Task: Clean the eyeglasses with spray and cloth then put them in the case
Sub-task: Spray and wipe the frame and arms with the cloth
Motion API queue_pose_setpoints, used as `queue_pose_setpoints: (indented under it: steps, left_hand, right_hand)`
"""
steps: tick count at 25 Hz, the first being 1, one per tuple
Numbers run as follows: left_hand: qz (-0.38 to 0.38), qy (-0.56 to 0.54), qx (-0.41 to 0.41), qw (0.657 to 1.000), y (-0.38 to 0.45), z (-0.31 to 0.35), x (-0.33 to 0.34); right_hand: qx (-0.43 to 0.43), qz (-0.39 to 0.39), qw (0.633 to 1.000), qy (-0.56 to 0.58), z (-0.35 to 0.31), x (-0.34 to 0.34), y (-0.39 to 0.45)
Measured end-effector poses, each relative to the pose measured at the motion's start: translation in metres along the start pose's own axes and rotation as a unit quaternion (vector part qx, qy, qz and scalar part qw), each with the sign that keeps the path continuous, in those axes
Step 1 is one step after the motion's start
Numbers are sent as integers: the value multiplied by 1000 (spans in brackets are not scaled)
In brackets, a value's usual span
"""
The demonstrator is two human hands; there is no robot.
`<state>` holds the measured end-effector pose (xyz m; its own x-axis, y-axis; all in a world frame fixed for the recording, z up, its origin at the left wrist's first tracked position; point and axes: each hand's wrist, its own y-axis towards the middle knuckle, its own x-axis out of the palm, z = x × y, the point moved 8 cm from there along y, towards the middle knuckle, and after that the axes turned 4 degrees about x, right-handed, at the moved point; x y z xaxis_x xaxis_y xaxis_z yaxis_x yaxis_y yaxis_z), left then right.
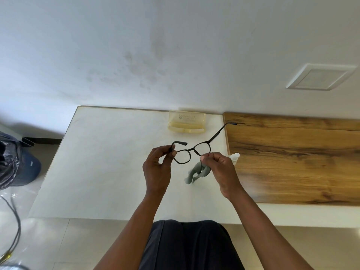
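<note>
The black-framed eyeglasses (191, 151) are held in the air above the white tabletop (101, 162), both temple arms unfolded, one reaching up and to the right over the edge of the wood-grain board (292, 158). The left hand (157, 168) pinches the frame at the hinge end of one lens between thumb and fingertips, the other fingers curled loosely. The right hand (222, 168) has its thumb and forefinger closed on the lower rim of the other lens, and the same hand grips a grey-green cleaning cloth (197, 171), which hangs crumpled below the fingers; whether a fold of cloth lies between the fingertips and the lens is hard to tell from this angle. Just behind the right hand, at the seam between the white top and the board, stands a small white spray bottle (235, 157), mostly hidden by the knuckles. Farther back, against the wall (175, 55), a translucent yellowish glasses case (186, 121) lies open, its lid upright and bearing printed lettering too small to read. The case is well apart from the glasses. At the left edge, on the floor, sits a black plastic bag (8, 162).
</note>
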<state>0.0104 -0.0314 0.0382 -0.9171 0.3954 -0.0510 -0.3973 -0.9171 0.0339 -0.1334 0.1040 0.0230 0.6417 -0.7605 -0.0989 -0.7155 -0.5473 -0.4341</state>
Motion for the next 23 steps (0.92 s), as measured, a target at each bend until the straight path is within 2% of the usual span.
queue_pose_setpoints:
  steps: [5, 9, 14, 17, 23]
  left_hand:
    - [-1, -6, 0, 1000, 0, 0, 1]
    - [-3, -8, 5, 1000, -1, 4, 1]
    - [-7, -8, 6, 1000, -1, 4, 1]
    - [-15, -5, 9, 1000, -1, 5, 2]
    - [-20, -11, 14, 1000, -1, 4, 3]
  right_hand:
    - [-40, 34, 997, 65, -13, 8, -3]
    - [-81, 112, 989, -51, -19, 7, -2]
    - [-181, 145, 952, -198, -36, 21, -7]
    - [-223, 171, 929, -241, -47, 28, -9]
    - [-269, 168, 905, -284, -55, 41, -5]
